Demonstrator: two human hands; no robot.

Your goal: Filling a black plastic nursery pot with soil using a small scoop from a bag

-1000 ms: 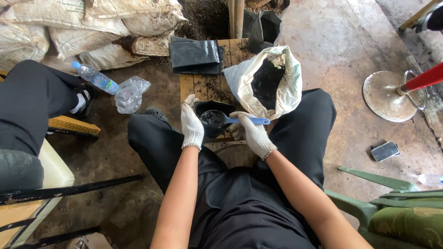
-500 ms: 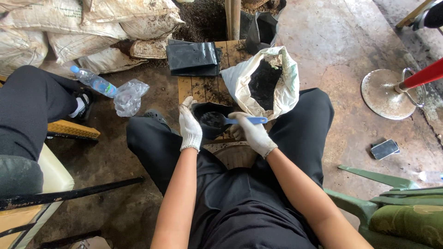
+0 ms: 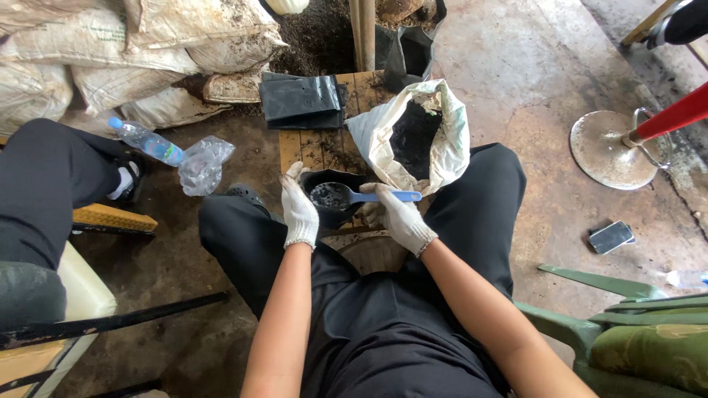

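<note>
My left hand (image 3: pixel 299 210), in a white glove, grips the left rim of a small black planting bag (image 3: pixel 346 215) held open between my knees. My right hand (image 3: pixel 396 215), also gloved, holds a blue scoop (image 3: pixel 346 196) by its handle. The scoop's bowl is full of dark soil and sits over the mouth of the black bag. Just beyond, an open white sack (image 3: pixel 450 151) of dark soil leans on a wooden pallet (image 3: pixel 310 147).
A stack of flat black bags (image 3: pixel 299 99) lies on the pallet. To the left are a plastic water bottle (image 3: pixel 144 140), a crumpled clear bag (image 3: pixel 200 166) and another seated person's leg (image 3: pixel 44 184). A phone (image 3: pixel 611 236) and a metal stand base (image 3: pixel 608 151) lie right. Filled sacks (image 3: pixel 110 66) are behind.
The scoop has stayed over the black bag and both hands keep their grips. The view shifted only slightly.
</note>
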